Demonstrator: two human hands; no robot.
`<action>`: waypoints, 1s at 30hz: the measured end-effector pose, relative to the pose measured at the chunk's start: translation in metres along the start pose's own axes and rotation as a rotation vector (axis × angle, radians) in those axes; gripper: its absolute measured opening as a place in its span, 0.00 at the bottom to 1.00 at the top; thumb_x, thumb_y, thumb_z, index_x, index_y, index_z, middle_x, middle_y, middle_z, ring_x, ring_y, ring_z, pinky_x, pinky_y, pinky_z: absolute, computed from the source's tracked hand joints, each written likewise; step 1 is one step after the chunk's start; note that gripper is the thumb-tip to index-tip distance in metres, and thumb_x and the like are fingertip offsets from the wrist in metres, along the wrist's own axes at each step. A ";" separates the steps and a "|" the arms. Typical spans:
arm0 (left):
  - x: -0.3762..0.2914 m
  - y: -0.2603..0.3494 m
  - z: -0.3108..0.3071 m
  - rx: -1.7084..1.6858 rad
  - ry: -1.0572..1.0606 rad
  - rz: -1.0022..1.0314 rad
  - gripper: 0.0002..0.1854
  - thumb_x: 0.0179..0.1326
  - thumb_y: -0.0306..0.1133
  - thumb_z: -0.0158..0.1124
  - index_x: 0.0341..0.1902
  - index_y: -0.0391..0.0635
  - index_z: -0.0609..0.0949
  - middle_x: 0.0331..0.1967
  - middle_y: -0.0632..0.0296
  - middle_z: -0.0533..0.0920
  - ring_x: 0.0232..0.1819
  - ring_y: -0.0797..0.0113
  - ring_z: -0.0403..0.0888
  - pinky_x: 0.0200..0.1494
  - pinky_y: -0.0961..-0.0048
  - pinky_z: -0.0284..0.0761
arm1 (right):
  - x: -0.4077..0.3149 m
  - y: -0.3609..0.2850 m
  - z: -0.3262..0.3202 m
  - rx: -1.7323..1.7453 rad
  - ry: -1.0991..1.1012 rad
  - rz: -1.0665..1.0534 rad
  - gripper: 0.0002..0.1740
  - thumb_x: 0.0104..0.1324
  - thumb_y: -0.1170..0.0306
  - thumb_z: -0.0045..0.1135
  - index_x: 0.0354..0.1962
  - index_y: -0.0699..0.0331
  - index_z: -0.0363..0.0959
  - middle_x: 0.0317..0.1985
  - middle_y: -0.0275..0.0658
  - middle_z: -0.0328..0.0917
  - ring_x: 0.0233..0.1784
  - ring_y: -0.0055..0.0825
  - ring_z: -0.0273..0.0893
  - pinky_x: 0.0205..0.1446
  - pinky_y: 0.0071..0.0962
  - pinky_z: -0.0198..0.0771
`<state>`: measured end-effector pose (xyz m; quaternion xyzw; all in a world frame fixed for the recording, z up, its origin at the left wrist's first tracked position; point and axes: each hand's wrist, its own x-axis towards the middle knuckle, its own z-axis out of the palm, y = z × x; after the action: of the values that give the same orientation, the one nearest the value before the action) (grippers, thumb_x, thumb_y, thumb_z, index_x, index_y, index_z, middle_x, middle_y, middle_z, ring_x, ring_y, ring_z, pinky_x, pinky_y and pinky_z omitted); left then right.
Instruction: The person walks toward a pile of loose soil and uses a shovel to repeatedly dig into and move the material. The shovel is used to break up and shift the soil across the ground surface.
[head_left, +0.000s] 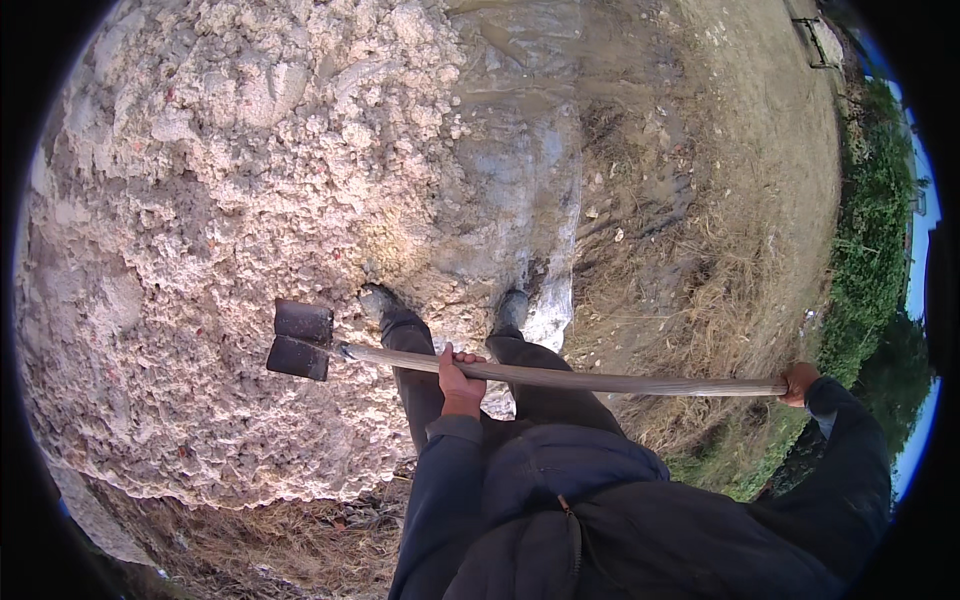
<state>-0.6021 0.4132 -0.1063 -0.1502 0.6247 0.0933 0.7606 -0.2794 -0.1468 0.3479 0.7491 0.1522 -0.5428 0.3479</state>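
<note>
A long-handled shovel (300, 341) lies nearly level across my body, its dark metal blade at the left above a pale crumbly heap (247, 187). Nothing rests on the blade, and I cannot tell whether it touches the heap. My left hand (462, 381) grips the wooden handle (630, 382) between the blade and its middle, in front of my thighs. At the far right, my right hand (799, 384) is closed around the handle's end. My left shoe (377, 298) is on the edge of the heap, and my right shoe (512, 309) is on a muddy plastic sheet (510, 187).
Small reddish bits dot the heap. Right of the sheet lies dry grass (697, 277) over bare soil, with green bushes (866, 247) beyond. A dark metal frame (814, 43) stands at the far upper right. More dry grass (300, 540) borders the heap's lower edge.
</note>
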 end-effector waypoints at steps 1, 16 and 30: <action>0.007 -0.025 0.003 -0.001 0.011 -0.026 0.18 0.73 0.43 0.62 0.26 0.54 0.71 0.19 0.72 0.70 0.23 0.71 0.71 0.35 0.64 0.74 | -0.022 0.006 0.010 0.025 0.036 0.038 0.15 0.49 0.56 0.71 0.32 0.54 0.85 0.31 0.45 0.84 0.40 0.51 0.84 0.46 0.46 0.78; 0.095 -0.041 0.022 0.050 0.039 -0.042 0.20 0.71 0.39 0.64 0.24 0.54 0.67 0.15 0.69 0.68 0.20 0.68 0.69 0.33 0.61 0.78 | -0.001 -0.115 -0.079 -0.059 0.525 0.005 0.10 0.44 0.66 0.67 0.25 0.58 0.77 0.25 0.45 0.78 0.33 0.53 0.81 0.39 0.48 0.77; 0.098 0.038 0.028 0.000 0.154 -0.100 0.15 0.71 0.31 0.58 0.27 0.52 0.67 0.18 0.72 0.66 0.20 0.72 0.68 0.33 0.64 0.75 | 0.049 -0.167 -0.125 -0.065 0.376 0.088 0.13 0.41 0.64 0.69 0.26 0.57 0.79 0.27 0.45 0.81 0.34 0.52 0.82 0.40 0.47 0.78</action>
<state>-0.5689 0.4536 -0.2015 -0.1878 0.6730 0.0432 0.7141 -0.2745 0.0502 0.2649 0.8317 0.1990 -0.3721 0.3609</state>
